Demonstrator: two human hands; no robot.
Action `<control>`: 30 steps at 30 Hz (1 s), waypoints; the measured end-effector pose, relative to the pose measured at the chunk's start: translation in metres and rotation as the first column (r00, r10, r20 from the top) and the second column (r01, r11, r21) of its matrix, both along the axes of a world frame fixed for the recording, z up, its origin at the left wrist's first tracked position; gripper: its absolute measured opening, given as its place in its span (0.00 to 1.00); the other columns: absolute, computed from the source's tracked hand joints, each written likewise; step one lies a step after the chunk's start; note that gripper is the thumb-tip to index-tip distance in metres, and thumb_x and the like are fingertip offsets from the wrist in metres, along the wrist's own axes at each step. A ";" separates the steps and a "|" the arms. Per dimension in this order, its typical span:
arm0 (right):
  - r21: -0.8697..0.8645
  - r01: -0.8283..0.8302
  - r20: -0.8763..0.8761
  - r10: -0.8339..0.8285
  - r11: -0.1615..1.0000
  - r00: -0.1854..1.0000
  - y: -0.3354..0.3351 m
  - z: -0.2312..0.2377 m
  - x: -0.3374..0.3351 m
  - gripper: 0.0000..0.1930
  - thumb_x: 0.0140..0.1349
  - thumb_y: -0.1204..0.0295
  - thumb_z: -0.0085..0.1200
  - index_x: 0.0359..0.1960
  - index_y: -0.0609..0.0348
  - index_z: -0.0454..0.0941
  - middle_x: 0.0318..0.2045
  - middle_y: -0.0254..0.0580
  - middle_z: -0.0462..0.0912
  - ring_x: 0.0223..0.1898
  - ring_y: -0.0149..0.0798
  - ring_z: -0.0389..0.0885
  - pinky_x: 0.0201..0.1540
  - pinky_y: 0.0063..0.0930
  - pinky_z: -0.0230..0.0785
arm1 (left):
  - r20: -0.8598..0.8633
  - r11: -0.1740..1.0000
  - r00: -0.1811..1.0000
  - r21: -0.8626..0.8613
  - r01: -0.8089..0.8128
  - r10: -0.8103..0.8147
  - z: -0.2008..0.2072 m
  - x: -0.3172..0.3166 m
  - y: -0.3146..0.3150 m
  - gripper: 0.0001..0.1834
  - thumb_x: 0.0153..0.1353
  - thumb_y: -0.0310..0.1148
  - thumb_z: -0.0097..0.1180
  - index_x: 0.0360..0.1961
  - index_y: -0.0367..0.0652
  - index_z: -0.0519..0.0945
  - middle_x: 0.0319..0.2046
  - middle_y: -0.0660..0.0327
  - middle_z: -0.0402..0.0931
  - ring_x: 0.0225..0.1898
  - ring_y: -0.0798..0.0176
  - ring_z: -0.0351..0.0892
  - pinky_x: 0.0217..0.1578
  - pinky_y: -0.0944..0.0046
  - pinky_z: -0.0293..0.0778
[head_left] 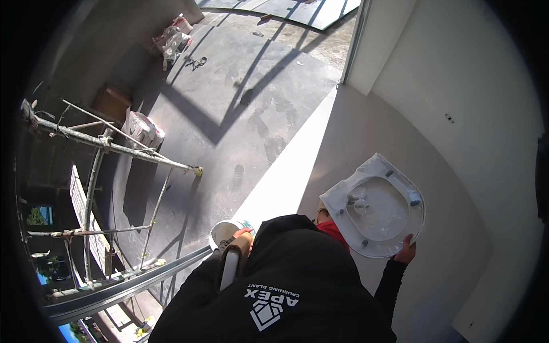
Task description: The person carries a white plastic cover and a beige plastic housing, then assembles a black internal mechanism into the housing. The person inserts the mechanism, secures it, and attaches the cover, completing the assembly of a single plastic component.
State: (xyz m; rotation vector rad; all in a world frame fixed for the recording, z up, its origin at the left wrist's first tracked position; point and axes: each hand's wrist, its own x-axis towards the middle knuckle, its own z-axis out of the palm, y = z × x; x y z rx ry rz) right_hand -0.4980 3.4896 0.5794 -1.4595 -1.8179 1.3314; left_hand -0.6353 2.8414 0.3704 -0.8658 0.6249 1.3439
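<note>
My right hand is closed on the edge of a white toilet seat, which I carry out to my right. Clear plastic film covers the seat, and small grey bumpers dot its ring. A small clear bag with fittings shows inside the ring. At my left side, my left hand is closed at the rim of a white bucket; its grip is partly hidden. Between that arm and my body sits a piece of brown cardboard around a white slab-like thing.
Metal scaffolding stands at the left, beside a metal rail. White and red sacks and a cardboard box lie along the far-left wall. A white wall curves round on the right. Dusty footprints mark the grey floor.
</note>
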 end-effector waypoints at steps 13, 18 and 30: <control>0.268 -0.697 0.245 0.653 0.665 0.717 0.168 0.000 -0.503 0.22 0.70 0.57 0.57 0.54 0.64 0.77 0.45 0.57 0.86 0.48 0.58 0.86 0.51 0.46 0.76 | -0.431 0.862 0.854 -0.269 -0.429 0.291 -0.017 -0.218 0.157 0.29 0.71 0.53 0.46 0.39 0.34 0.84 0.33 0.50 0.86 0.32 0.50 0.85 0.39 0.52 0.80; 0.276 -0.748 0.434 0.616 0.603 0.657 0.167 -0.043 -0.633 0.21 0.64 0.60 0.62 0.53 0.59 0.77 0.43 0.58 0.86 0.47 0.62 0.86 0.48 0.49 0.78 | -0.118 0.811 0.808 0.204 -0.549 0.577 -0.024 -0.398 0.156 0.23 0.69 0.48 0.55 0.23 0.41 0.83 0.19 0.58 0.81 0.22 0.59 0.80 0.27 0.60 0.76; 0.110 -0.767 0.626 0.556 0.632 0.547 0.168 -0.127 -0.888 0.22 0.60 0.59 0.64 0.51 0.57 0.78 0.41 0.60 0.86 0.45 0.64 0.85 0.46 0.52 0.78 | -0.317 0.949 0.926 -0.168 -0.267 0.204 0.032 -0.815 0.145 0.30 0.65 0.57 0.56 0.21 0.37 0.83 0.16 0.56 0.79 0.17 0.60 0.77 0.23 0.62 0.73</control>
